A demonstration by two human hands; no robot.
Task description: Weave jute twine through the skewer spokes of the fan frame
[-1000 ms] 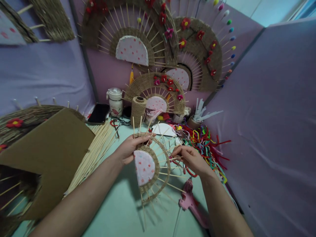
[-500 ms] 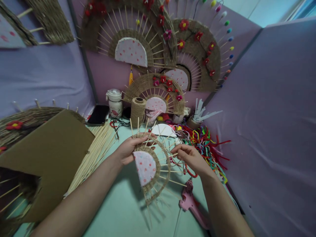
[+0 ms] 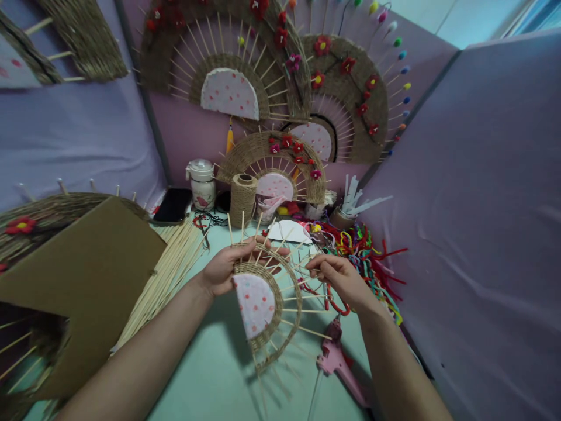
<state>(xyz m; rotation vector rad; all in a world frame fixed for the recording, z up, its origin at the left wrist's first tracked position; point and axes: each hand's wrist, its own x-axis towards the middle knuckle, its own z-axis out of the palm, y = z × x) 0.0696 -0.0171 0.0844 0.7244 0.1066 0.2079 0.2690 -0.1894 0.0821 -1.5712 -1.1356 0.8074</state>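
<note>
Though cluttered farther back, mint-green table (image 3: 197, 374) amid purple walls (image 3: 464, 204).

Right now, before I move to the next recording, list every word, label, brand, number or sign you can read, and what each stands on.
None can be read.
White jar: printed red motif; any lettering too small.
Pink glue gun: any marking too blurred.
Phone: dark face, nothing legible.
Cardboard: no print visible.
Woven fan in the left hand: dots, no lettering.
</note>
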